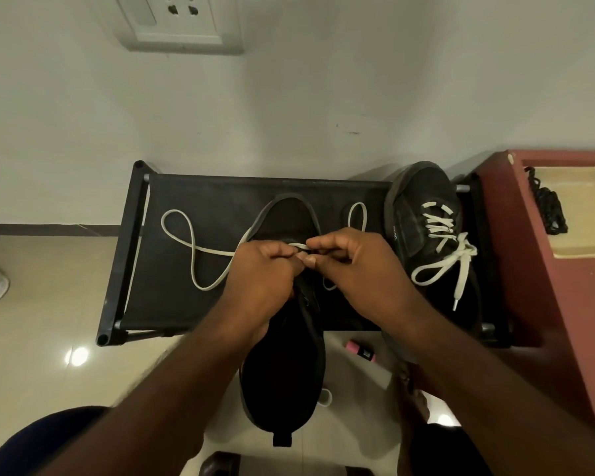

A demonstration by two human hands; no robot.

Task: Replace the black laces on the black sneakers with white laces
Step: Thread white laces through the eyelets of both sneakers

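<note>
Between both hands' fingers: white lace, over sneaker

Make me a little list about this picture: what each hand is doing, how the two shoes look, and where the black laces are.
left hand: pinches the white flat shoelace over the middle shoe
right hand: pinches the same lace, right beside the left hand
middle black fabric sneaker: toe on the black fabric-topped rack, barely laced
right black fabric sneaker: on the rack, laced in white
black cord laces: heaped on the beige mat on the red-brown cabinet
</note>
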